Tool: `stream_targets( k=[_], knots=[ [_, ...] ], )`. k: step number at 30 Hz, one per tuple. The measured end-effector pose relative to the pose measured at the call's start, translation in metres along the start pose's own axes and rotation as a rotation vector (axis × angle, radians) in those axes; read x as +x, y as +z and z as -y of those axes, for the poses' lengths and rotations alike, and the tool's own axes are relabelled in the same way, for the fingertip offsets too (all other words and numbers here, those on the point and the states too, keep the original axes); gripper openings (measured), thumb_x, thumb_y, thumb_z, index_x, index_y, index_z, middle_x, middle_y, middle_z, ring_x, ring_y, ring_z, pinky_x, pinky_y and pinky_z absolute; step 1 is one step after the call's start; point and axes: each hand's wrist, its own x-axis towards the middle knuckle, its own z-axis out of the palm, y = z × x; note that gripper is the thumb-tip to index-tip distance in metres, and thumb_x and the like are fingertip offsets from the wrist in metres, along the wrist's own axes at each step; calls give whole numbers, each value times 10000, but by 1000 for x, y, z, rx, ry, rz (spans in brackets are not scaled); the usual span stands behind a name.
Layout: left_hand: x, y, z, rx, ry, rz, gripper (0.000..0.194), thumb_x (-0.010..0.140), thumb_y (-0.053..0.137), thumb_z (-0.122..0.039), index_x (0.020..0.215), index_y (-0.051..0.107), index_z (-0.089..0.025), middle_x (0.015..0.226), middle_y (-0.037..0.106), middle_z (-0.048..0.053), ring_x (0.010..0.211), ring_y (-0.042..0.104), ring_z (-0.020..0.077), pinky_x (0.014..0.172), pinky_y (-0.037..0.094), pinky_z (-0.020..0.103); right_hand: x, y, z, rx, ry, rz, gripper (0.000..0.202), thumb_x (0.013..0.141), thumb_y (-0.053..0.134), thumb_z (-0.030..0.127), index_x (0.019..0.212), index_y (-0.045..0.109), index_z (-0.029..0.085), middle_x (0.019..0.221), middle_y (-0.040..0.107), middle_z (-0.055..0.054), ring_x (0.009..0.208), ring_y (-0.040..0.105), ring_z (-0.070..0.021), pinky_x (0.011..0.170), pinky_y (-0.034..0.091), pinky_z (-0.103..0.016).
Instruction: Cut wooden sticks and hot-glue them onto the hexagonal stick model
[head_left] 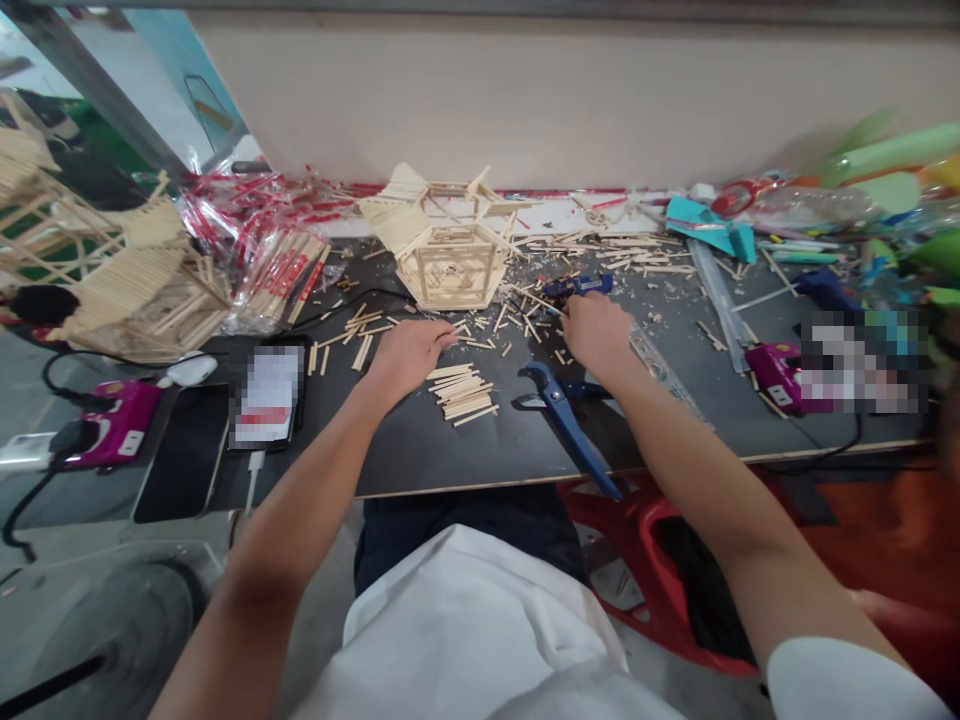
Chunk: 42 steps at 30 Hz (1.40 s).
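Observation:
Over the dark tabletop, my left hand (411,358) has its fingers pressed together near some short wooden sticks; whatever they hold, if anything, is too small to make out. My right hand (596,330) is closed near the blue glue gun (577,287), and what lies in its fingers is partly hidden. Between and behind the hands stands a wooden stick model (454,265) with an open polygon frame. A pile of cut sticks (462,393) lies nearer the table's front edge. To its right rests a blue cutter (566,420), its handle over the edge.
Phones (266,395) and a purple power strip (120,425) are at the left, beside a larger stick model (150,280) and wrapped sticks (277,275). At the right are a clear ruler (716,300), a teal paper object (709,228) and another purple power strip (776,378).

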Motion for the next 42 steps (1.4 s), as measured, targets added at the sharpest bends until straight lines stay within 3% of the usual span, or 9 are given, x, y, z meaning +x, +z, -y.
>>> stream_targets(
  k=[6, 9, 12, 19, 24, 29, 33, 37, 42],
  knots=[
    [-2, 3, -3, -319, 56, -142, 232, 1021, 594, -260, 1062, 808, -180, 1002, 832, 71, 879, 771, 225, 808, 539, 294, -4, -5, -6, 72, -30, -77, 256, 964, 559, 214, 1056, 780, 123, 1266, 684, -239, 934, 711, -348, 750, 500, -419],
    [-3, 4, -4, -471, 80, -213, 162, 965, 680, -277, 984, 814, -187, 929, 832, 41, 798, 765, 197, 813, 557, 287, -11, -15, -13, 198, -52, -178, 142, 916, 652, 226, 957, 777, 174, 1037, 763, -158, 867, 706, -309, 800, 502, -427],
    [-3, 6, -4, -610, 94, -217, 151, 930, 713, -308, 925, 782, -174, 836, 808, 32, 760, 764, 193, 751, 567, 279, -17, -27, -15, 454, -128, -287, 58, 886, 736, 276, 889, 762, 224, 803, 755, -53, 723, 686, -236, 799, 520, -404],
    [-1, 3, -3, -925, -7, -208, 233, 847, 788, -305, 945, 619, -178, 760, 777, 33, 762, 789, 212, 629, 566, 251, -23, -44, 11, 1107, -334, -442, 193, 814, 847, 322, 822, 672, 241, 704, 658, 21, 565, 576, -138, 529, 467, -302],
    [2, 2, 3, -946, -31, -242, 218, 899, 726, -276, 909, 519, -208, 805, 792, 44, 747, 779, 191, 587, 564, 241, -17, -43, 29, 1317, -372, -360, 315, 818, 869, 470, 837, 643, 252, 664, 581, 42, 497, 485, -104, 430, 396, -283],
    [5, 6, 8, -919, -41, -212, 247, 901, 727, -290, 1092, 616, -178, 925, 812, 71, 802, 769, 190, 685, 584, 272, -7, -44, 47, 1324, -448, -261, 349, 803, 872, 532, 833, 669, 250, 649, 586, 46, 492, 484, -96, 436, 435, -275],
    [4, 5, 8, -730, 22, -212, 155, 897, 713, -313, 920, 725, -160, 969, 814, 79, 937, 766, 229, 851, 577, 315, -3, -45, 61, 1257, -474, -131, 293, 881, 794, 508, 877, 672, 242, 770, 665, 0, 624, 606, -140, 513, 522, -293],
    [2, 2, 9, -522, 24, -178, 143, 900, 683, -291, 900, 774, -181, 939, 820, 58, 913, 755, 235, 877, 565, 329, -4, -44, 69, 1171, -471, -79, 239, 900, 779, 434, 869, 650, 235, 770, 659, -15, 701, 645, -180, 630, 569, -343],
    [3, 3, 11, -599, -11, -109, 98, 813, 741, -241, 822, 772, -149, 858, 789, 63, 843, 726, 221, 829, 553, 319, -4, -35, 77, 1214, -465, -45, 294, 866, 811, 445, 833, 600, 242, 728, 644, 0, 655, 633, -175, 667, 575, -359]
  ],
)
